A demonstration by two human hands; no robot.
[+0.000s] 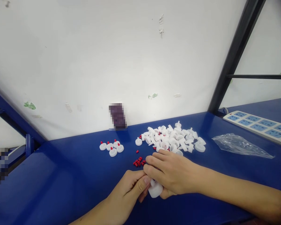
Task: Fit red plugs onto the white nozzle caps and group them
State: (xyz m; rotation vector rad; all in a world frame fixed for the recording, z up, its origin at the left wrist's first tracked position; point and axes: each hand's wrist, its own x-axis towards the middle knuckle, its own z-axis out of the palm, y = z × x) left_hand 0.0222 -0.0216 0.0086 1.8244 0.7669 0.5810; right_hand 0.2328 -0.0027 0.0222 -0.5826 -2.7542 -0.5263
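Note:
My right hand (172, 170) is closed around a white plastic nozzle cap (155, 189), its thumb at the cap's wide base. Pressed against it, my left hand (133, 189) is closed in a pinch at the narrow spout; the fingers hide whatever small piece is between them. Just beyond my hands lies a little heap of red tip covers (138, 162), with one single red tip cover (137, 151) a bit farther off. To the left stand several white nozzle caps with red tips (112, 152). A large pile of loose white nozzle caps (175, 137) spreads behind my right hand.
Everything lies on a blue table (67, 175) against a white wall (96, 62). A clear plastic bag (241, 145) lies to the right, near a white power strip (259, 123). A pixelated dark object (118, 116) leans on the wall. A dark metal post (234, 59) rises at the right.

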